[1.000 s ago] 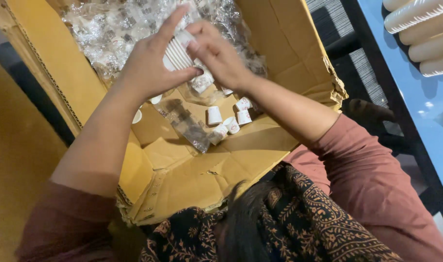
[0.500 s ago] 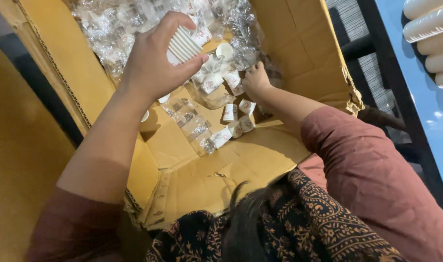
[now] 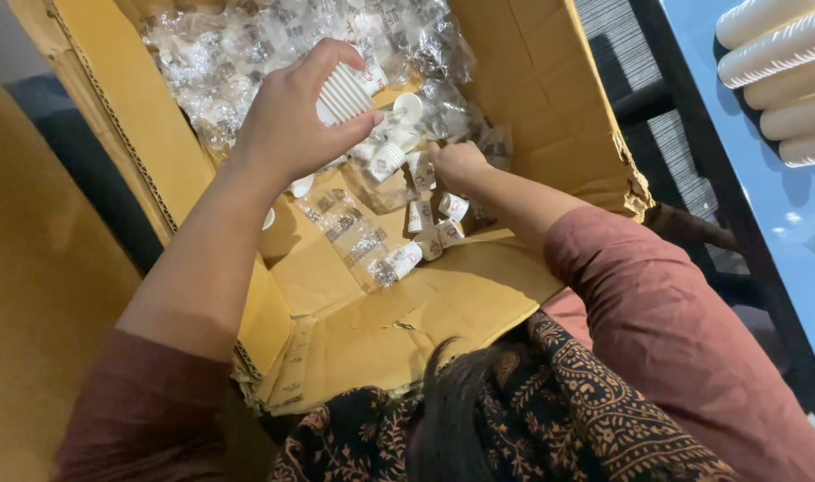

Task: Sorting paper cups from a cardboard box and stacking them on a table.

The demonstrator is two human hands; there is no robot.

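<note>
My left hand [image 3: 291,116] is raised over an open cardboard box [image 3: 532,80] and grips a nested stack of small white paper cups [image 3: 345,89], lying sideways in its fingers. My right hand [image 3: 456,161] reaches down into the box among several loose small paper cups [image 3: 425,219]; its fingers are curled at them, and I cannot see whether it holds one. Clear plastic sleeves of more cups [image 3: 238,49] fill the back of the box. An emptied clear sleeve [image 3: 349,232] lies on the box floor.
The box's front flap [image 3: 398,330] is folded down toward me. Stacks of larger white paper cups [image 3: 782,71] lie on a blue table [image 3: 800,232] at the right. A dark slatted chair [image 3: 639,98] stands between box and table. A yellow surface [image 3: 41,295] is at the left.
My right hand left the stack held by my left hand and dropped down into the box to the loose cups. The left hand keeps the stack, now a little lower in view.
</note>
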